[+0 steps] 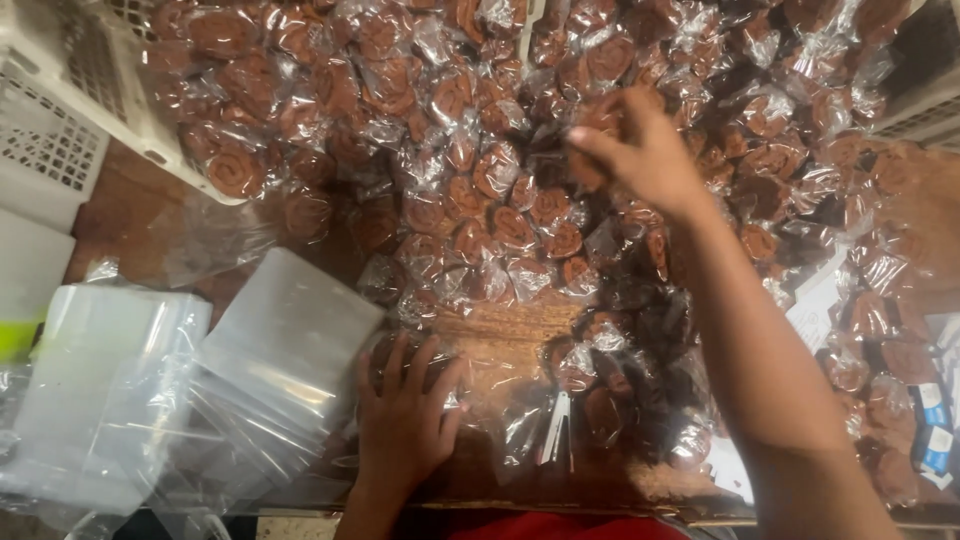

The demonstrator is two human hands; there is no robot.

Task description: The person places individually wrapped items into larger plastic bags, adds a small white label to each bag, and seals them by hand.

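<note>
My left hand point(402, 415) lies flat with fingers spread on a clear plastic bag point(500, 395) at the near edge of the wooden table point(115, 215). My right hand point(640, 150) reaches far out into a large heap of brown spiral pastries wrapped in clear film point(470, 190). Its fingers are pinched on one wrapped pastry point(592, 135) at the top of the heap. More wrapped pastries spread to the right edge point(880, 330).
A stack of clear plastic bags point(270, 370) lies left of my left hand, another pile point(95, 400) further left. A white slotted plastic crate point(60, 120) stands at the far left, with another crate edge point(915, 115) at the far right.
</note>
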